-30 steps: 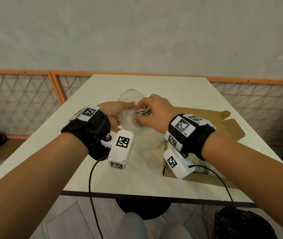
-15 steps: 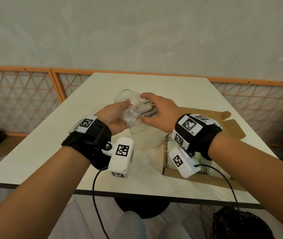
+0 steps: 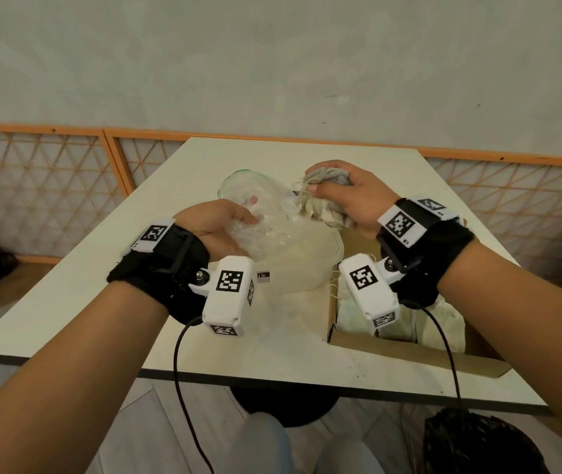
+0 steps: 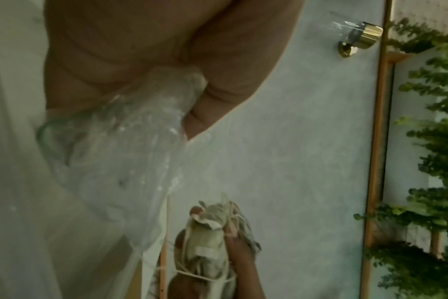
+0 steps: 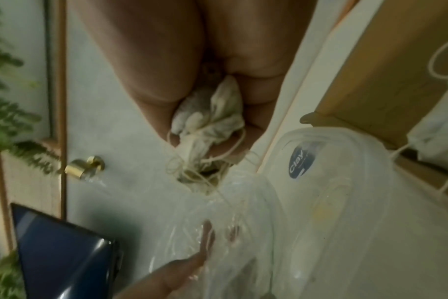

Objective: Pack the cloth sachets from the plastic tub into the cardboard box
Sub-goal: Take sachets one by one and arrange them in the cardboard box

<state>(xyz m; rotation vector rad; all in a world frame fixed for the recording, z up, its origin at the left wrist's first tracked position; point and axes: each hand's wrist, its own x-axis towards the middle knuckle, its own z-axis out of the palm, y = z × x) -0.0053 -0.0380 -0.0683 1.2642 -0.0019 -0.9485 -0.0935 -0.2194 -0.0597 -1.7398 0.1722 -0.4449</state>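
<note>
My right hand [image 3: 344, 196] grips a bunch of off-white cloth sachets [image 3: 320, 200] with loose drawstrings, raised above the table between the tub and the box; the sachets [image 5: 207, 121] bulge out of the fist. My left hand [image 3: 225, 227] clutches a crumpled clear plastic bag [image 3: 259, 213] over the plastic tub [image 3: 310, 265]; the bag [image 4: 125, 153] hangs from the curled fingers. The translucent tub [image 5: 345, 182] stands at mid table. The open cardboard box [image 3: 409, 350] lies right of it with pale sachets [image 3: 437, 323] inside.
The white table [image 3: 102, 302] ends close to me, with its front edge near my forearms. A wooden lattice screen [image 3: 33, 186] runs behind it below a grey wall. Wrist-camera cables hang off the front edge. A dark object [image 3: 471, 443] sits on the floor at lower right.
My right hand has pulled the bunch of sachets out of the plastic bag and carried it up and to the right. My left hand keeps hold of the bag, now emptied and slack.
</note>
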